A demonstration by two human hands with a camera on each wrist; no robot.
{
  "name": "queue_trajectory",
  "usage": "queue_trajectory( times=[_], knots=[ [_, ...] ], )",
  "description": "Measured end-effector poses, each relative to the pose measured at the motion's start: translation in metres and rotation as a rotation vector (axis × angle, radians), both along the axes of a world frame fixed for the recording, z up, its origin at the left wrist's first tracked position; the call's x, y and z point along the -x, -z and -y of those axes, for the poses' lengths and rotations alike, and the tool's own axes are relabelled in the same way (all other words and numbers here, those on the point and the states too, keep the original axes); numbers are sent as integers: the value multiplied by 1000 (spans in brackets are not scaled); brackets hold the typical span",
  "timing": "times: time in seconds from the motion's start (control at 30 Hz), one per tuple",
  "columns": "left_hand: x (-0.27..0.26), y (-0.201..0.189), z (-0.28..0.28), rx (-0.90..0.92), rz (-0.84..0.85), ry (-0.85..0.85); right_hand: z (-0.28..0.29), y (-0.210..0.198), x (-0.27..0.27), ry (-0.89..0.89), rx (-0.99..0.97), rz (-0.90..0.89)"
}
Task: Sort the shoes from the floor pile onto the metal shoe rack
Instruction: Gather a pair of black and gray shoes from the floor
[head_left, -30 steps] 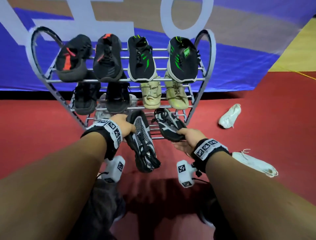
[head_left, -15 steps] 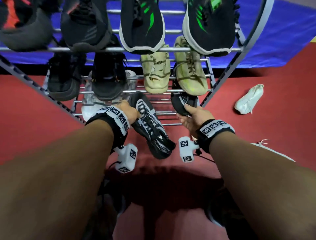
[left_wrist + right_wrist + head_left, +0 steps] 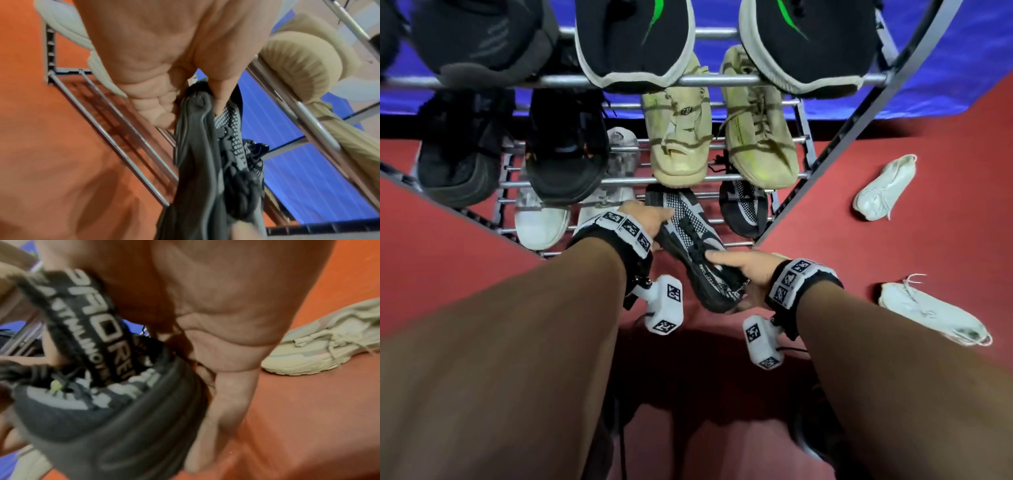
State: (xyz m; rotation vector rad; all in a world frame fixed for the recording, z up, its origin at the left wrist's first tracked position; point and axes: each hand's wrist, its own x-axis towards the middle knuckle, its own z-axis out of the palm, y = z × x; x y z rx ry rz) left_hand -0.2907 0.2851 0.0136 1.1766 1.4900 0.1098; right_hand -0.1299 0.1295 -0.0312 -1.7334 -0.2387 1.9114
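Observation:
A black-and-white mesh shoe [image 3: 690,240] hangs tilted over the front of the metal rack's [image 3: 722,81] bottom shelf, toe toward the bars. My left hand [image 3: 659,219] pinches its toe, thumb on the mesh [image 3: 221,104] and fingers under the dark sole [image 3: 195,162]. My right hand [image 3: 726,274] grips the heel [image 3: 107,415], fingers curled beneath it, beside a lettered pull tab. Its matching shoe [image 3: 744,209] rests on the bottom shelf at the right, under the beige pair [image 3: 678,144].
Black shoes [image 3: 565,161] fill the middle shelf's left side, and black-and-green shoes [image 3: 633,41] sit on top. A whitish pair [image 3: 541,222] lies at bottom left. Two white shoes [image 3: 883,186] [image 3: 931,308] lie on the red floor to the right.
My right hand let go of the matching shoe, which now lies on the bottom shelf, and took the heel of the shoe my left hand holds. My head has leaned closer to the rack.

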Motion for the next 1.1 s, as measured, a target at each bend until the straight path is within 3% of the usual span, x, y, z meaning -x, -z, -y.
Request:
queue_trajectory(
  times=[0.13,0.23,0.37,0.53,0.8,0.97,1.1],
  knots=[
    [-2,0,7,181,236,-233,-24,3,7,201,-149,66],
    [2,4,14,255,233,-117,-52,3,16,326,-223,105],
    [0,11,20,341,240,-122,-77,5,23,435,-260,95],
    [-6,15,22,363,182,-106,-72,11,25,448,-113,206],
    [-7,8,19,259,115,-76,-52,5,13,343,-36,221],
    [-10,-15,33,184,66,-7,-21,-28,-7,273,20,307],
    [-20,-48,56,171,21,111,7,-73,-37,324,-48,389]
  ],
)
